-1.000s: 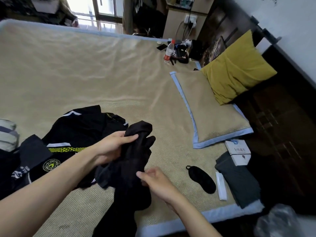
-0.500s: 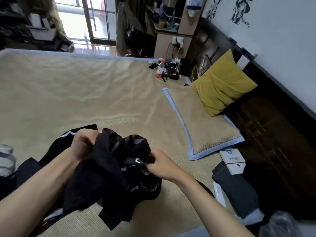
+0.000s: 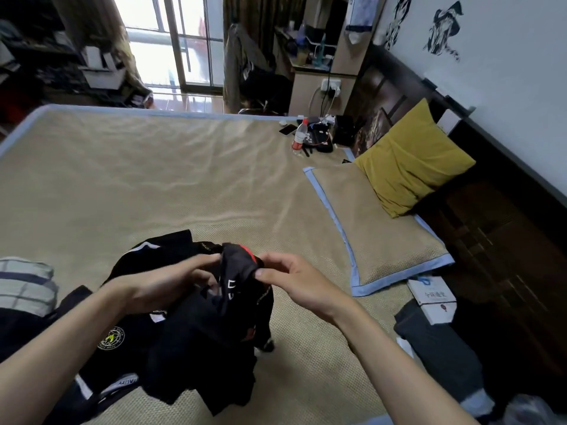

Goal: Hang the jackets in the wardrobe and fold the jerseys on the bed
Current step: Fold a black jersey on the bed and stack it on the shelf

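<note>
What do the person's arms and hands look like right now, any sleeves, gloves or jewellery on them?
Both forearms are bare as far as the frame shows: no sleeves in view. The left hand and the right hand wear no gloves, and no watch, bracelet or ring shows on either wrist or on the fingers.

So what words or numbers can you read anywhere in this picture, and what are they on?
Black garment gripped by both hands: white letters, partly folded away, not readable.
Black jersey under the left forearm: round yellow badge, its text too small; white strip with letters near its hem, blurred.
White box beside the flat pillow: blue characters, too blurred.
Bottle at the far edge of the bed: red label, unreadable.
</note>
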Demonstrator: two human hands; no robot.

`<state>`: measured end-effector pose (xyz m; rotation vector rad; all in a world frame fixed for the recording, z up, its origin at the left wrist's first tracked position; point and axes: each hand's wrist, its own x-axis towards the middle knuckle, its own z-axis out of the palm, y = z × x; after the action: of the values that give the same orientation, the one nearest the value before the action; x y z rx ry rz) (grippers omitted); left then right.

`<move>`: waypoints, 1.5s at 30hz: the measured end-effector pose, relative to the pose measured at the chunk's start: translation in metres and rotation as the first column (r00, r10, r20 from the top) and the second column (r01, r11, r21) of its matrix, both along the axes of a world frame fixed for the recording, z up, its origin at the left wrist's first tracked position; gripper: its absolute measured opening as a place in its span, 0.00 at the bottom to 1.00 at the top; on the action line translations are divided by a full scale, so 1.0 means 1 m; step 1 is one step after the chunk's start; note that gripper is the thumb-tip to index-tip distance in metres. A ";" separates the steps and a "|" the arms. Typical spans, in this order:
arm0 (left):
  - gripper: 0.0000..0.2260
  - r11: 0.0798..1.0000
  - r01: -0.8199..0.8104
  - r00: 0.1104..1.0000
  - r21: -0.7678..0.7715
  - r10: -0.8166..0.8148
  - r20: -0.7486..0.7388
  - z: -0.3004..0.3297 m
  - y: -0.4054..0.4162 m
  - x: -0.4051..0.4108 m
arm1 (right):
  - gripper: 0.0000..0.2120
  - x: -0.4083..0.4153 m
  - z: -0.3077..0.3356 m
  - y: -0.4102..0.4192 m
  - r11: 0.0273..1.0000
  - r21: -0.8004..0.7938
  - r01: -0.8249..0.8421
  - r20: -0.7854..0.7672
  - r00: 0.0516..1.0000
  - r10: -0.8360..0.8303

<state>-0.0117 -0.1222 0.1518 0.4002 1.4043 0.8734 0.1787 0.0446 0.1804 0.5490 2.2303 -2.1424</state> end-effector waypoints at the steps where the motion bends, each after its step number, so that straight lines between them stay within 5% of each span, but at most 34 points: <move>1: 0.34 0.998 0.068 0.998 0.019 -0.067 -0.016 0.003 0.005 0.008 | 0.09 -0.001 0.007 -0.004 1.000 0.027 -0.017 -0.019 1.000 0.017; 6: 0.27 0.982 -0.048 0.999 0.183 0.043 0.033 0.011 0.022 0.025 | 0.10 -0.003 0.015 -0.023 0.942 0.325 -0.087 -0.030 0.994 0.102; 9: 0.27 0.952 0.053 0.994 0.301 -0.022 -0.105 0.015 0.027 0.018 | 0.09 0.006 0.013 -0.017 0.924 0.380 -0.046 0.008 0.999 0.047; 15: 0.17 0.895 -0.005 0.954 0.446 0.139 -0.267 0.035 0.035 0.021 | 0.07 0.026 0.013 0.001 0.945 0.320 0.072 0.046 0.995 -0.092; 21: 0.11 0.807 -0.010 0.925 0.591 0.232 -0.301 0.087 0.041 0.043 | 0.24 0.034 0.010 0.016 0.984 0.111 0.138 0.176 0.972 -0.157; 26: 0.19 0.803 0.143 0.966 0.579 0.015 -0.259 0.128 0.038 0.036 | 0.32 0.019 0.011 0.016 0.877 0.333 0.345 -0.099 0.938 -0.332; 28: 0.15 0.791 0.201 0.954 0.577 -0.024 -0.298 0.145 0.040 0.032 | 0.26 0.010 0.020 0.023 0.794 0.442 0.417 -0.177 0.909 -0.378; 31: 0.14 0.786 0.215 0.936 0.579 0.004 -0.352 0.167 0.044 0.026 | 0.02 0.002 0.037 0.041 0.845 0.434 0.314 -0.086 0.948 -0.308; 35: 0.12 0.785 0.199 0.873 0.586 0.130 -0.469 0.189 0.043 0.012 | 0.11 0.019 0.047 0.076 0.924 0.316 0.216 0.014 0.973 -0.232; 40: 0.10 0.753 0.326 0.753 0.571 0.158 -0.638 0.210 0.046 0.010 | 0.17 0.036 0.055 0.085 0.992 0.088 -0.094 0.199 0.977 0.075; 42: 0.10 0.756 0.348 0.689 0.554 0.195 -0.698 0.216 0.052 0.013 | 0.11 0.033 0.050 0.080 0.962 0.209 -0.178 0.257 0.959 0.121; 45: 0.09 0.748 0.415 0.514 0.518 0.278 -0.812 0.222 0.057 0.011 | 0.08 0.034 0.062 0.100 0.880 0.474 0.018 0.172 0.979 -0.113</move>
<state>-0.0010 -0.0649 0.3735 1.6707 1.9104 1.1637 0.2130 0.1441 0.2419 0.8124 2.6456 -1.4697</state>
